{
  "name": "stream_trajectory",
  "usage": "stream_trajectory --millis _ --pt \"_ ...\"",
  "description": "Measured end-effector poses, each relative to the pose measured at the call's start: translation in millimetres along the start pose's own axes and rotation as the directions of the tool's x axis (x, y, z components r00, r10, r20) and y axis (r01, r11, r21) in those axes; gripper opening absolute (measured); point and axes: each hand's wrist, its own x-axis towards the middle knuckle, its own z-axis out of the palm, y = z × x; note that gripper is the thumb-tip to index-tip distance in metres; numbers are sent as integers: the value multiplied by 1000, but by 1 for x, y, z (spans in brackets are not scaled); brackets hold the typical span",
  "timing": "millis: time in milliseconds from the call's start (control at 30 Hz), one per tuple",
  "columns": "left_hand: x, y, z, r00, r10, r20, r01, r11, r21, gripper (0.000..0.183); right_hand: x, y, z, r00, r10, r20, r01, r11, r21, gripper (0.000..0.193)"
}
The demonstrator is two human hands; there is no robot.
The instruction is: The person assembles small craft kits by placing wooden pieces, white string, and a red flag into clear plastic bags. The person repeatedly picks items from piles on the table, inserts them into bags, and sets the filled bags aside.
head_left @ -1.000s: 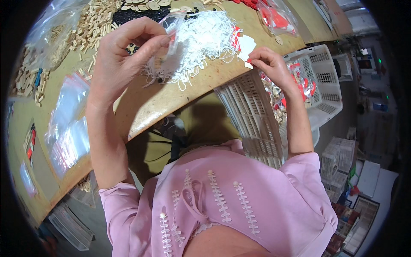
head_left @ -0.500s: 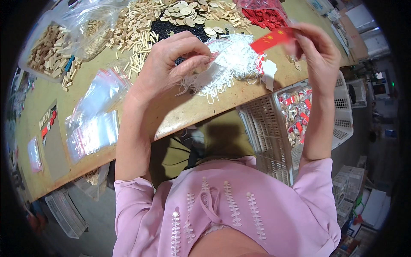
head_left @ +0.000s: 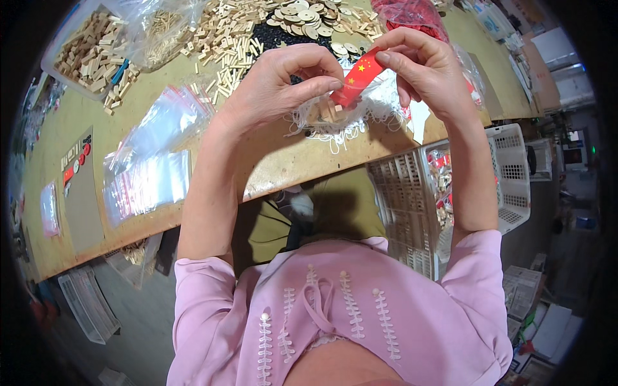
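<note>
Between thumb and fingers of my right hand (head_left: 428, 72) is a small red flag with yellow stars (head_left: 362, 72). It hangs down and left, its lower end at the mouth of a small clear bag (head_left: 313, 114). My left hand (head_left: 280, 80) pinches that bag by its upper edge; wooden pieces (head_left: 331, 110) show through it. Under both hands lies a tangled pile of white string loops (head_left: 380, 106). A white paper piece (head_left: 418, 121) rests at the table edge below my right hand.
Wooden blocks and sticks (head_left: 222, 29), wooden discs (head_left: 306, 16) and red parts in a bag (head_left: 412, 16) lie along the back. Empty clear bags (head_left: 151, 180) and a sample strip of parts (head_left: 84, 193) are on the left. A white crate (head_left: 402, 193) stands beside the table, right.
My right hand has moved left, bringing the red flag to the clear bag at my left hand. The left hand has shifted slightly right, and wooden pieces in the bag now show.
</note>
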Motion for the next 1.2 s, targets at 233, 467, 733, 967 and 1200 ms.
stream_trajectory --millis 233,467,733,967,1200 --pt "0 -10 3 1000 -2 17 -1 987 163 13 14 4 3 988 101 116 -96 994 -48 11" --pt "0 -15 3 1000 1 4 -3 948 318 14 13 22 31 997 69 35 -57 959 -278 14" --pt "0 -12 6 995 -100 -17 101 948 302 15 35 45 13 974 220 50 -212 968 -131 11" --pt "1 -22 7 999 -38 -35 48 946 322 15 45 58 8 944 312 105 -302 948 -102 11" --pt "0 -21 5 1000 3 14 -8 929 370 14 36 48 27 898 361 250 -310 925 -222 6"
